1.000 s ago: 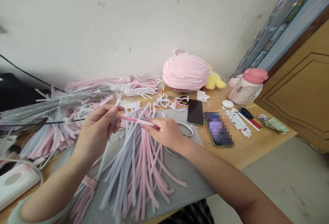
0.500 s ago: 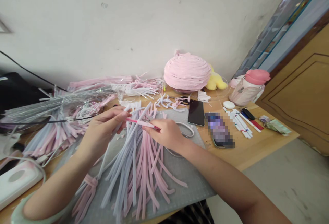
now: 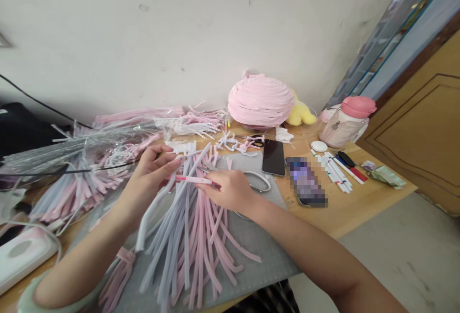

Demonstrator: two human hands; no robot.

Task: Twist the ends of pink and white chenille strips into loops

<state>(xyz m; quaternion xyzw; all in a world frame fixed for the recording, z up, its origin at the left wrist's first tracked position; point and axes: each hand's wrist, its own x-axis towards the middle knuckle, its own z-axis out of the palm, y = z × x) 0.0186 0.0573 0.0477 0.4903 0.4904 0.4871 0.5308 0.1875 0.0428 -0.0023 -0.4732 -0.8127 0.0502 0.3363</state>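
Over the mat (image 3: 260, 253), right hand (image 3: 232, 191) closed on pink tool (image 3: 194, 179). Left hand (image 3: 149, 174) half-curled, pinching pale strip (image 3: 144, 224).

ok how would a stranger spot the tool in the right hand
Find the grey mat and the fan of pale blue and pink strips on it. Above them, the right hand grips a slim tool pointing toward the left hand. Unlike the paler, bending strips, it is straight, with a vivid pink stretch.

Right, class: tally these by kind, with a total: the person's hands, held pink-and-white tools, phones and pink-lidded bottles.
Left hand and right hand: 2 hands
Pink-and-white tool: 1
Dark-screened phone and pixelated phone: 2 phones
Pink-lidded bottle: 1
Total: 6
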